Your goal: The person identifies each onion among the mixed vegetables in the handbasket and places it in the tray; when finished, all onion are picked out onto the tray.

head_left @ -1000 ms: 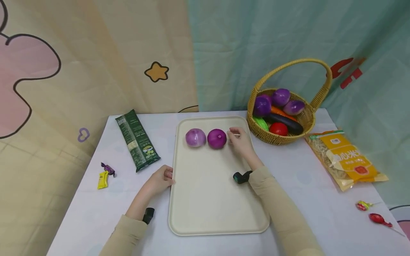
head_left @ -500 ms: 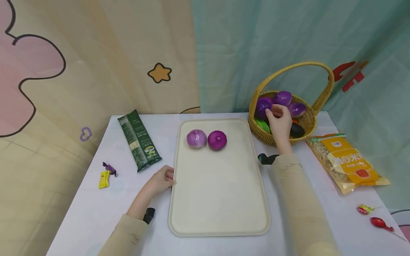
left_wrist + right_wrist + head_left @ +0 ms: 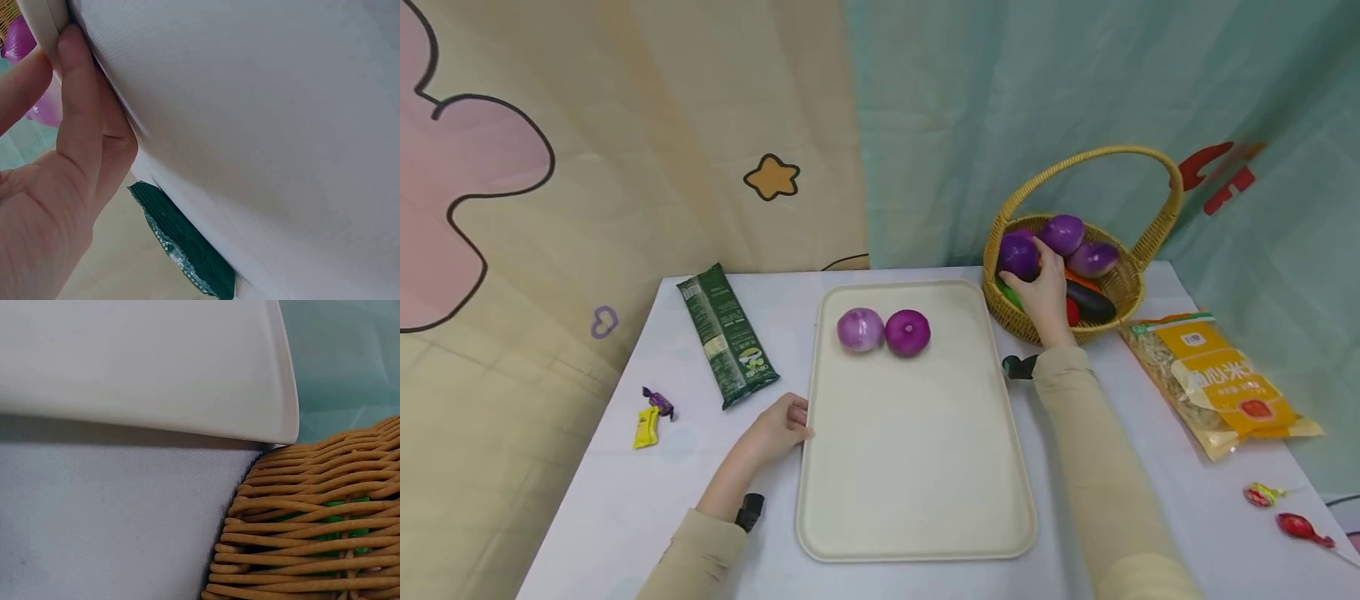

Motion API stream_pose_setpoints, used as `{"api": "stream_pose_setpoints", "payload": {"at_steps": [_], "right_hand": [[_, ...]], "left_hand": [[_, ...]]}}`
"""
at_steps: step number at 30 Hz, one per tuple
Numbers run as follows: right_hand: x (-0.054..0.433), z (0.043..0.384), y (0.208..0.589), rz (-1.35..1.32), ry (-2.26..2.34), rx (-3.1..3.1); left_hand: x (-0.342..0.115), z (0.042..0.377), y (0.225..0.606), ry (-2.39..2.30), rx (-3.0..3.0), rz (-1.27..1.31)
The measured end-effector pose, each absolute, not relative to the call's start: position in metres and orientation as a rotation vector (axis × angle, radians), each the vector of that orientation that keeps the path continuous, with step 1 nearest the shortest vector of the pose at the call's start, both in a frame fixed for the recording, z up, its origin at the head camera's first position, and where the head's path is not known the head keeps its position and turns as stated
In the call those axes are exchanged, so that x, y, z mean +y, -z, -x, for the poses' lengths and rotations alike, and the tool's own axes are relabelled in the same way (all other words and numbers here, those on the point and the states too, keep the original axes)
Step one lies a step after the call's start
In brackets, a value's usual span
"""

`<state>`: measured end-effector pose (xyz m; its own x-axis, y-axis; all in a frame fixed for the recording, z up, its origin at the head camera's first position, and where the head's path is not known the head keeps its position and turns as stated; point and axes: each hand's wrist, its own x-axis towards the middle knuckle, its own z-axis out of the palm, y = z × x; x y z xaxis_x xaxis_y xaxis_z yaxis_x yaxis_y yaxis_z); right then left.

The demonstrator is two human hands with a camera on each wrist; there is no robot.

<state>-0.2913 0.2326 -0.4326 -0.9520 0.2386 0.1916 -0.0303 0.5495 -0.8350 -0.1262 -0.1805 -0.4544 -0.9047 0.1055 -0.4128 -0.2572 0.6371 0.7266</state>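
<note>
A cream tray lies in mid-table, with two purple onions near its far end, one paler and one darker. At the tray's left rim, my left hand pinches the edge; the left wrist view has thumb and fingers on either side of it. My right hand reaches into the wicker basket, thumb and index finger around a dark purple onion at its left side. The right wrist view holds the tray corner and basket wall, without the hand.
More purple onions, an eggplant, a carrot and something red and green fill the basket. A green packet and two wrapped candies lie left. At right are a yellow bag and two lollipops.
My right hand has moved from beside the darker onion on the tray to the basket, then down around a purple onion there. My left hand has stayed at the tray's rim.
</note>
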Motion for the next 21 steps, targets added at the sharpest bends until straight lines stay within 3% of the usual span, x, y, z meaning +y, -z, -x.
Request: {"api": "stream_pose_setpoints", "payload": {"at_steps": [21], "right_hand": [[0.229, 0.283, 0.430, 0.321, -1.542, -2.261]], "left_hand": [[-0.180, 0.125, 0.456, -1.198, 2.430, 0.123]]}}
